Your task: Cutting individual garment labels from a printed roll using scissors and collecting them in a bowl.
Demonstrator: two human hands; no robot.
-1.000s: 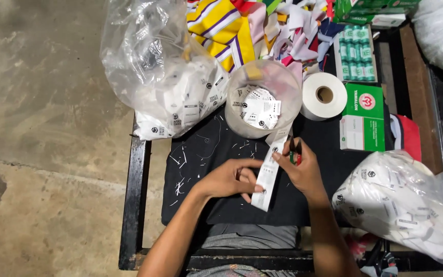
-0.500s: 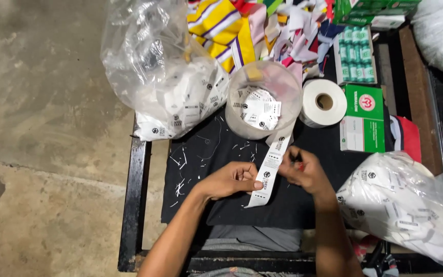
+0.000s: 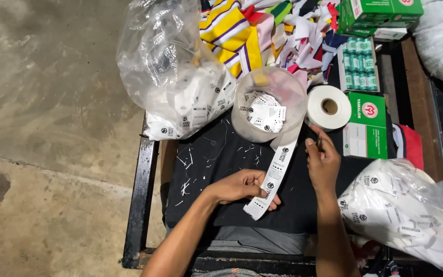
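Label strip [image 3: 275,177], long and white with dark marks, lies on the black cloth [image 3: 216,154] that covers the table. Seen from the head camera, its long side runs on a slant. The low end points toward the person's body and a bit to the left. The high end points up to the clear tub [image 3: 267,102] and touches its rim.

The left hand [image 3: 242,185] rests on the cloth just left of the strip. Its fingers are curled in and pinch the strip near the low end. The right hand [image 3: 324,164] is just right of the strip and does not touch it. Its fingers are close together around something small and dark, and I cannot tell what it is.

More white labels sit inside the tub. A white tape roll [image 3: 328,106] sits just right of the tub. A green box [image 3: 366,125] is right of the roll. A clear bag of labels [image 3: 175,77] leans left of the tub. Another bag of labels [image 3: 406,215] lies near the right hand. Bright cloth scraps [image 3: 262,31] are piled behind the tub.
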